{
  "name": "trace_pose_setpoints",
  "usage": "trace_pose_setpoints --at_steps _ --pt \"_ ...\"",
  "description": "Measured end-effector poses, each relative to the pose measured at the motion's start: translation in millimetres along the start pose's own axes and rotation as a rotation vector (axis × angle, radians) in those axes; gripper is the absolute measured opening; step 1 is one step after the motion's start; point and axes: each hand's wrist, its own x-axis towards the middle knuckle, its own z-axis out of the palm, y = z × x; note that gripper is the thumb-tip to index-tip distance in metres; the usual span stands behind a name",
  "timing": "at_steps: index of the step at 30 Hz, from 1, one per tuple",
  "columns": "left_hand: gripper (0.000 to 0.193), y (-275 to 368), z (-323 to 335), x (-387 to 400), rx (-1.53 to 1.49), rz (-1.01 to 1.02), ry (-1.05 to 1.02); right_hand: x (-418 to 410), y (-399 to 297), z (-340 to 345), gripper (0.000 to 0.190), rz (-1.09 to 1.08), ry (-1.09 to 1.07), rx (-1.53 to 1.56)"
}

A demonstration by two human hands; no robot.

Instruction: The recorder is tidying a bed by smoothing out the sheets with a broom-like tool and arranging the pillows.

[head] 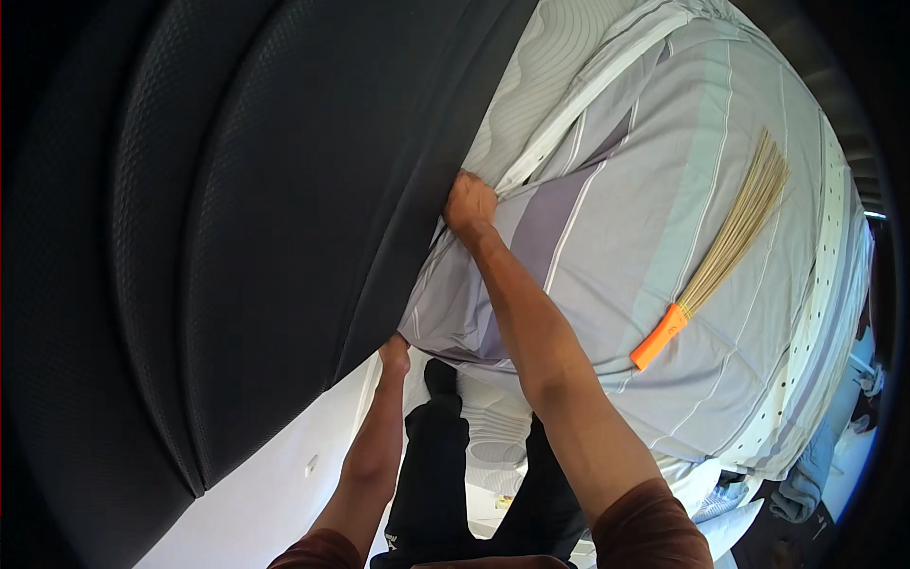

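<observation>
A striped grey bedsheet (640, 213) covers a mattress (533, 78) beside a dark padded headboard (298, 178). Fingers curled, my right hand (472, 201) grips the sheet's edge where the mattress meets the headboard. Lower down, my left hand (395, 353) is at the sheet's corner against the headboard's edge; its fingers are mostly hidden, so its hold cannot be told. To the right of my right arm, a bed brush with straw bristles and an orange handle (660, 337) lies on the sheet.
My dark-trousered legs are at the bed's near side, one foot (442, 377) on the mattress. A white wall (284, 469) stands below the headboard. At the lower right, a grey-blue folded cloth (800, 491) lies past the bed's edge.
</observation>
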Motion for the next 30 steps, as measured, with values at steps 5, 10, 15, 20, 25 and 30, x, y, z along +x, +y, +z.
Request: trace_pose_setpoints --at_steps 5,10,15,20,25,30 --pt "0.040 11.1 -5.2 3.5 -0.207 0.087 -0.153 6.4 -9.0 -9.6 0.015 0.058 -0.077 -0.037" --pt "0.017 20.5 -26.0 -13.3 0.041 0.073 -0.380 -41.8 -4.8 -47.5 0.026 -0.110 -0.022 0.498" --pt "0.014 30.5 -24.0 -40.7 0.345 -0.104 -0.547 -217.7 24.3 -86.5 0.012 0.296 0.056 0.742" --pt "0.009 13.5 -5.6 -45.5 0.556 -0.036 -0.476 -384.2 77.3 -84.2 0.017 0.896 -0.447 0.831" --pt "0.010 2.2 10.8 -39.7 0.681 -0.005 -0.281 -393.1 108.9 -73.4 0.027 1.403 0.145 1.412" --pt "0.014 -7.1 10.7 -38.1 0.770 0.068 -0.282 -390.2 119.6 -53.2 0.018 1.361 0.306 1.408"
